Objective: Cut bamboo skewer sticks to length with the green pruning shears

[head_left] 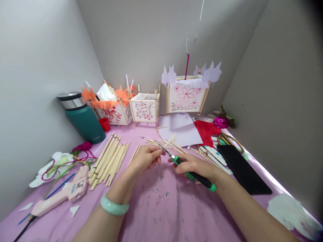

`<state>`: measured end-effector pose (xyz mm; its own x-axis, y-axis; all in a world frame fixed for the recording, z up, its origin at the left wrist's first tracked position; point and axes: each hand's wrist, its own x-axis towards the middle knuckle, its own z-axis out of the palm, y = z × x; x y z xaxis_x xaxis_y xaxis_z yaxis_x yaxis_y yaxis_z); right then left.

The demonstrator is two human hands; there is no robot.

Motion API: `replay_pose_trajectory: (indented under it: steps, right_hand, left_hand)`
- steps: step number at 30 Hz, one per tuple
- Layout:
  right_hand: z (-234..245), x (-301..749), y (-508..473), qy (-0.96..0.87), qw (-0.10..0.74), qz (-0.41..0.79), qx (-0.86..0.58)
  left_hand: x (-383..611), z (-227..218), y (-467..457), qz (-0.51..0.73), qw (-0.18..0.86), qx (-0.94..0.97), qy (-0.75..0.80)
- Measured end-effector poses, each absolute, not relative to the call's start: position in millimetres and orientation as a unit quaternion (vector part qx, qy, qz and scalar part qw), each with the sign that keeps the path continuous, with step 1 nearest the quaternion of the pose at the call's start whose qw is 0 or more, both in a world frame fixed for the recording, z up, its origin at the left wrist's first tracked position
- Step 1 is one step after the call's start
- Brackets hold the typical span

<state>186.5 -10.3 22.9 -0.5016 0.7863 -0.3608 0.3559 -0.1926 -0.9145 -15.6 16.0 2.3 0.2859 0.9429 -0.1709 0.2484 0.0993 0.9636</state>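
Observation:
My right hand (193, 164) is closed around the green-and-black handles of a pair of long-nosed pliers (199, 178). Their narrow silver jaws point up and left, to the fingertips of my left hand (146, 157). That hand is pinched closed; whatever it holds at the jaws is too small to make out, and a pale green bangle (114, 205) circles its wrist. Just behind the jaws lie loose thin wooden sticks (178, 146). Left of my left hand is a row of pale wooden sticks (111, 161), some with dark bands.
A pink glue gun (63, 195) and a teal bottle (84, 122) stand left. Paper-sided stick lanterns (143, 109) line the back; another lantern (186, 97) hangs from a wire. Right are white markers (217, 159), gold-handled scissors (232, 141) and a black phone-like slab (242, 169).

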Motion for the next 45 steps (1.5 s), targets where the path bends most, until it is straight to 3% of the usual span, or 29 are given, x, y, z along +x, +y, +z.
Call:
replay_pose_trajectory:
  steps: [3, 9, 13, 16, 19, 25, 27, 30, 34, 37, 41, 45]
  right_hand:
    - [22.3, 186.1, -9.0, -0.612, 0.18, 0.604, -0.479]
    - [19.1, 183.5, -7.0, -0.582, 0.216, 0.609, -0.494]
    - [18.0, 183.4, -6.3, -0.584, 0.215, 0.614, -0.485]
    - [19.6, 182.5, -7.2, -0.583, 0.204, 0.616, -0.489]
    - [23.1, 181.8, -9.4, -0.582, 0.194, 0.609, -0.503]
    - [27.5, 184.5, -11.9, -0.6, 0.18, 0.617, -0.476]
    - [27.5, 184.7, -11.5, -0.605, 0.175, 0.612, -0.478]
    - [25.7, 183.9, -10.3, -0.602, 0.182, 0.603, -0.491]
    - [20.8, 183.6, -8.3, -0.598, 0.208, 0.602, -0.487]
    - [19.2, 183.9, -7.5, -0.597, 0.213, 0.607, -0.479]
    - [20.5, 182.8, -7.9, -0.589, 0.197, 0.614, -0.487]
    - [21.2, 182.1, -8.4, -0.586, 0.195, 0.605, -0.503]
  left_hand:
    - [-14.3, -1.3, 18.0, 0.317, 0.55, 0.587, 0.502]
    - [-1.3, -3.1, 7.3, 0.32, 0.134, 0.743, 0.573]
    - [2.2, -4.0, 1.9, 0.247, 0.022, 0.771, 0.587]
    - [1.8, -3.5, 2.9, 0.24, 0.035, 0.773, 0.586]
    - [-1.6, -0.8, 6.2, 0.29, 0.12, 0.761, 0.567]
    - [-16.2, 1.2, 15.4, 0.312, 0.545, 0.597, 0.499]
    - [-18.5, 0.2, 17.3, 0.301, 0.601, 0.563, 0.481]
    - [-15.0, -0.3, 16.2, 0.308, 0.514, 0.614, 0.514]
    - [-4.2, 0.1, 8.1, 0.33, 0.217, 0.721, 0.569]
    - [0.4, -1.7, 3.5, 0.313, 0.085, 0.755, 0.57]
    - [0.9, -3.7, 3.5, 0.27, 0.049, 0.766, 0.581]
    - [-1.8, -0.7, 7.0, 0.308, 0.152, 0.749, 0.567]
